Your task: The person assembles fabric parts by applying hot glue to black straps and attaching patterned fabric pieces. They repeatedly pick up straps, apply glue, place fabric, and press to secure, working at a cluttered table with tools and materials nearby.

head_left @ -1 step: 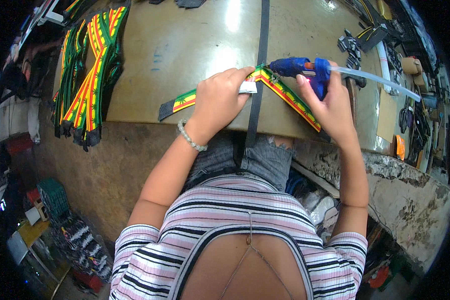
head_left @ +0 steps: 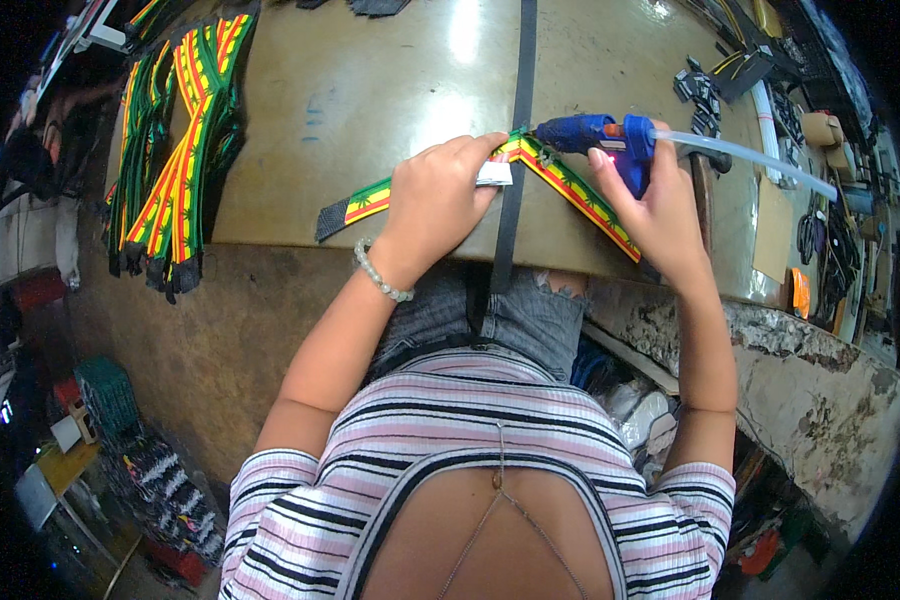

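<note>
A blue hot glue gun (head_left: pixel 635 165) is gripped in my right hand (head_left: pixel 670 220), its nozzle pointing left. A long translucent glue stick (head_left: pixel 750 160) sticks out of its back. The nozzle tip is at the bend of a green, yellow and red patterned strap (head_left: pixel 580 205), which lies in an inverted V over a black band (head_left: pixel 515 200). My left hand (head_left: pixel 440 195) is closed on the strap just left of the bend, its palm side hidden. Small white labels (head_left: pixel 494 175) show beside its fingertips. The strap's black end (head_left: pixel 332 221) pokes out to the left of that hand.
A pile of similar patterned straps (head_left: pixel 185 150) hangs over the table's left edge. Black buckle-like pieces (head_left: pixel 703 95) lie at the right, near brown card (head_left: pixel 773 230) and an orange item (head_left: pixel 800 295). The worn table (head_left: pixel 390 70) ends just before my body.
My right hand and the glue gun have shifted very slightly to the left. My left hand and the strap look the same.
</note>
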Demonstrator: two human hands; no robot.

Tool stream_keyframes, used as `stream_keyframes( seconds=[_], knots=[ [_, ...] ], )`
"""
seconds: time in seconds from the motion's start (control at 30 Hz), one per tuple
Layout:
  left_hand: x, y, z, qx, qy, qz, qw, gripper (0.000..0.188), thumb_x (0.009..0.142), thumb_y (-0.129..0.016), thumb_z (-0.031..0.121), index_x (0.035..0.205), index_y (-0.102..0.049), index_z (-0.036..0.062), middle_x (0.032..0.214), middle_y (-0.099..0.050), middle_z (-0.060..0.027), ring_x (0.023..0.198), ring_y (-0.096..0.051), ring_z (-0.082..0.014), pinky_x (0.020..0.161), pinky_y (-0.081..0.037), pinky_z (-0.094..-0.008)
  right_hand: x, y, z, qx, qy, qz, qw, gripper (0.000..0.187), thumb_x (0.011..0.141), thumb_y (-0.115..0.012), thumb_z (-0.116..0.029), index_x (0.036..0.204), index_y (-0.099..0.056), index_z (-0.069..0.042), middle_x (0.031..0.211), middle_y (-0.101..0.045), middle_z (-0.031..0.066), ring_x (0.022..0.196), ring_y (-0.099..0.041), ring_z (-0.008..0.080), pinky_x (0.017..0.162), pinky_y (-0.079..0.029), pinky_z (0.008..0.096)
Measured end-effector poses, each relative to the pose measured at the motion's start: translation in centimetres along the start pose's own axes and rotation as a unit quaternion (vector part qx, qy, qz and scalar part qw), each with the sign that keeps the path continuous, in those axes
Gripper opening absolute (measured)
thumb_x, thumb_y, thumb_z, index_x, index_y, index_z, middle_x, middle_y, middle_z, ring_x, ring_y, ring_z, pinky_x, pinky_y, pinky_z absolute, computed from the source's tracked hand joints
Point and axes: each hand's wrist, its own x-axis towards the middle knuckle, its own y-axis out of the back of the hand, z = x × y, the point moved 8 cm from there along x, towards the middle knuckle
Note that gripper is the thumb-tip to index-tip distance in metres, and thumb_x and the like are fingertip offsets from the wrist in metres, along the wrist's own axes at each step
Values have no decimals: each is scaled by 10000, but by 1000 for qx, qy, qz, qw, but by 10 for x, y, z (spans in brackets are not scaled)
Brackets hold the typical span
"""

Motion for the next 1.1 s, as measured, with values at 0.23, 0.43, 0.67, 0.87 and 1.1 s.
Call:
stream_keyframes(
  seconds=[0.23,0.43,0.67,0.87,1.1],
  knots=[
    [0,1,1,10,-2,0,1000,409,743,-724,117,1149,-692,147,964,-713,-103,829,-685,-314,695,-546,-408,-15,-3,-7,-2,0,-25,1000,486,908,-690,-344,1209,-509,-8,798,-694,228,715,-695,412,637,-543,445],
    [0,0,1,12,6,-3,1000,394,759,-717,125,1152,-693,149,962,-712,-106,833,-685,-314,704,-545,-406,-29,-6,1,-1,-19,-27,999,498,904,-694,-341,1213,-488,-10,779,-683,239,698,-684,427,616,-536,466],
    [1,2,3,16,2,-3,1000,370,772,-713,126,1142,-697,136,987,-713,-116,858,-686,-322,726,-548,-401,-49,-6,4,44,-59,-98,992,505,897,-714,-347,1222,-516,-16,758,-669,188,681,-695,334,610,-531,421],
    [1,-1,5,31,1,0,1000,333,794,-710,142,1127,-696,131,952,-704,-111,845,-680,-317,709,-541,-402,-77,123,144,164,-104,336,922,341,982,-634,-346,1132,-533,-57,923,-670,74,759,-625,129,710,-485,275],
    [2,0,3,20,20,-16,999,271,865,-671,144,1134,-701,132,952,-707,-146,843,-687,-332,700,-540,-397,-152,214,277,-355,-448,223,789,726,958,-439,-633,1185,-583,41,1040,-677,294,972,-647,466,851,-489,526]
  ],
)
